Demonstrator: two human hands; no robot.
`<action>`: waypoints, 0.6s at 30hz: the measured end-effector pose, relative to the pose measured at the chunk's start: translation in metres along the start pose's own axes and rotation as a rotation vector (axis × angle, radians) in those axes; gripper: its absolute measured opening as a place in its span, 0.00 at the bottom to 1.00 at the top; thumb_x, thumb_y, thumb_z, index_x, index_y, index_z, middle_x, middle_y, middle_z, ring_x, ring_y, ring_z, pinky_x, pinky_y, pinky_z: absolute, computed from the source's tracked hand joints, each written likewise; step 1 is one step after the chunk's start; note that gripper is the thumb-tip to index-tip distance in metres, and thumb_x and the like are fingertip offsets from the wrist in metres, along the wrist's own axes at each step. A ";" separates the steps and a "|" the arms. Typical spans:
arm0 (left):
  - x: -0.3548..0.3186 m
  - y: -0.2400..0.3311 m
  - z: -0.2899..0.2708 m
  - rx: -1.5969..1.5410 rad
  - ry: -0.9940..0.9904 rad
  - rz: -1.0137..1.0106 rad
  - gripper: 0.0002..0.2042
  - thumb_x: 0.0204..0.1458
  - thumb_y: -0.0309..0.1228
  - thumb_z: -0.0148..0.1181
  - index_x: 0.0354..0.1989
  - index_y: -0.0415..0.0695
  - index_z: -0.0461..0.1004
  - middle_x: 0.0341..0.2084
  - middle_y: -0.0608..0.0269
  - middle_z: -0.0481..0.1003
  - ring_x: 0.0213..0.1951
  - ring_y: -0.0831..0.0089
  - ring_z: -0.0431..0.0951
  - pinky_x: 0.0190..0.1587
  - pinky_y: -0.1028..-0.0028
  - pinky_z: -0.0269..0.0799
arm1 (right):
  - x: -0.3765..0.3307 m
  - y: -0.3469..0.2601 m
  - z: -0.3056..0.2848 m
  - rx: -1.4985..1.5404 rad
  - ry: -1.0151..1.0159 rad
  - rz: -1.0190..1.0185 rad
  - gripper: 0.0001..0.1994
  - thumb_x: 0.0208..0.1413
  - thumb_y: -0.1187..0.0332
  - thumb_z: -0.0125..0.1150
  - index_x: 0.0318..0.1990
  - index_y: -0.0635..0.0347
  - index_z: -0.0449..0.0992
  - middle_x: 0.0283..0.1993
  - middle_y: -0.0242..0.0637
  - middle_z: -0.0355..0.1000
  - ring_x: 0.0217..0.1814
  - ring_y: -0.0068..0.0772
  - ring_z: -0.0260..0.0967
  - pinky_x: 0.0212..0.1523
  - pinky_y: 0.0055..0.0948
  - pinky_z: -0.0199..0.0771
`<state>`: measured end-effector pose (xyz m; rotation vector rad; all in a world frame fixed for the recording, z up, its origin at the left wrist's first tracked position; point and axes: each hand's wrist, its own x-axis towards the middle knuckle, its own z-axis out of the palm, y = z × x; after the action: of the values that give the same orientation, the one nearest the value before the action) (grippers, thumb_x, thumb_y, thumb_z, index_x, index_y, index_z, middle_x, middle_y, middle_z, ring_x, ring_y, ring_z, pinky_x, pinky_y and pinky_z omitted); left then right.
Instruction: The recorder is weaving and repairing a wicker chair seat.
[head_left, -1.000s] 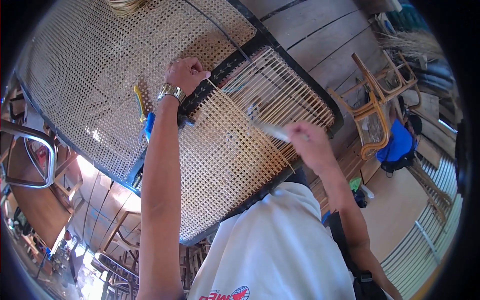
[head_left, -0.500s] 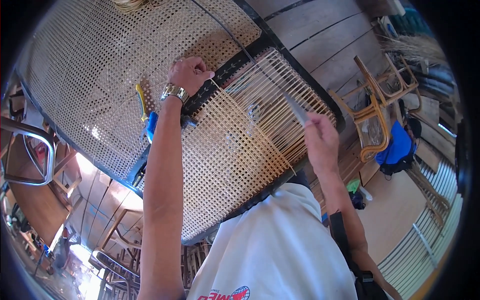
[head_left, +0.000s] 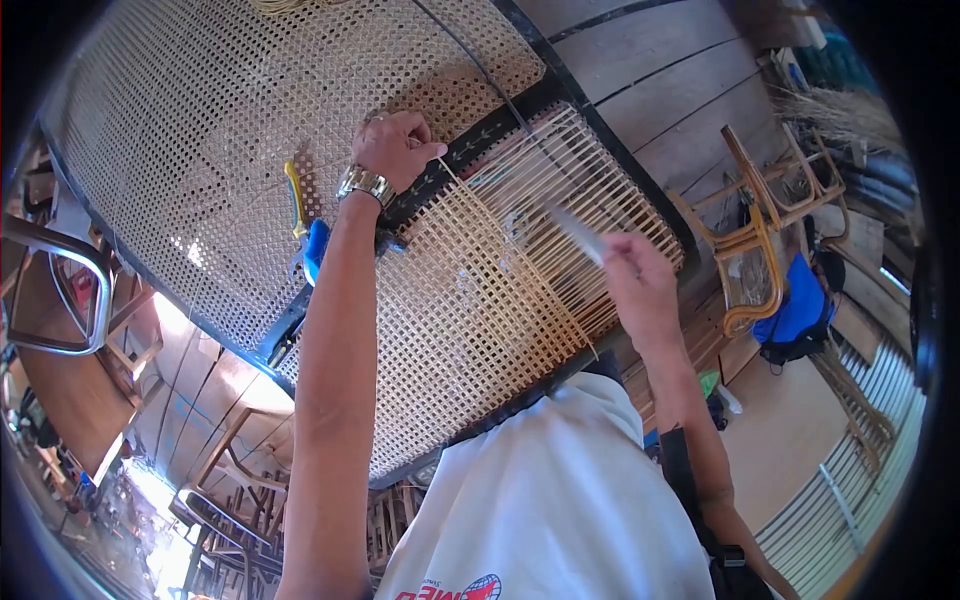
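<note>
My left hand [head_left: 396,150], with a metal watch at the wrist, rests at the dark crossbar of a framed cane panel. Its thumb and finger pinch a thin cane strand [head_left: 462,184], which runs along the edge of the woven section [head_left: 450,315]. My right hand [head_left: 643,285] grips a flat, grey, blade-like tool [head_left: 580,232], blurred by motion. The tool is over the section of open strands [head_left: 625,205], which is not fully woven; whether it touches them I cannot tell. A long dark strip [head_left: 470,60] crosses the crossbar above these strands.
Pliers [head_left: 293,195] with yellow and blue handles lie on the cane left of my left wrist. A coil of cane [head_left: 285,5] sits at the far edge. Wooden chair frames [head_left: 760,235] and a blue bag [head_left: 797,308] stand right; a metal-tube chair [head_left: 98,300] is left.
The tool in my right hand has drawn back slightly left and down from the dark strip. The whole view has shifted a little; my left hand keeps its pinch on the strand.
</note>
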<state>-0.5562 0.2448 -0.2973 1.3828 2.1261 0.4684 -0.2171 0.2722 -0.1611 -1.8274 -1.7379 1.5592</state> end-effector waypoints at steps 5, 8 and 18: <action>0.000 0.005 -0.002 -0.012 -0.035 -0.020 0.12 0.46 0.46 0.71 0.27 0.52 0.78 0.24 0.70 0.78 0.37 0.68 0.78 0.55 0.62 0.64 | 0.002 -0.006 0.008 -0.287 -0.087 -0.268 0.08 0.62 0.70 0.55 0.43 0.64 0.76 0.37 0.41 0.77 0.39 0.27 0.73 0.41 0.31 0.73; -0.002 0.005 -0.003 0.009 -0.027 0.000 0.12 0.46 0.45 0.71 0.27 0.52 0.78 0.24 0.71 0.78 0.37 0.67 0.78 0.55 0.62 0.64 | 0.007 -0.010 0.011 -0.056 -0.025 -0.099 0.09 0.62 0.68 0.55 0.42 0.64 0.77 0.35 0.43 0.77 0.37 0.32 0.74 0.40 0.32 0.73; -0.003 -0.001 0.006 0.001 0.121 0.106 0.14 0.43 0.44 0.73 0.26 0.49 0.78 0.20 0.67 0.76 0.28 0.68 0.78 0.41 0.65 0.71 | 0.028 -0.017 0.039 -0.052 -0.008 -0.117 0.10 0.64 0.68 0.54 0.45 0.64 0.75 0.34 0.43 0.76 0.33 0.31 0.74 0.33 0.33 0.74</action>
<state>-0.5517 0.2416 -0.3017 1.5075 2.1550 0.6069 -0.2631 0.2806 -0.1814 -1.7105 -1.8690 1.4920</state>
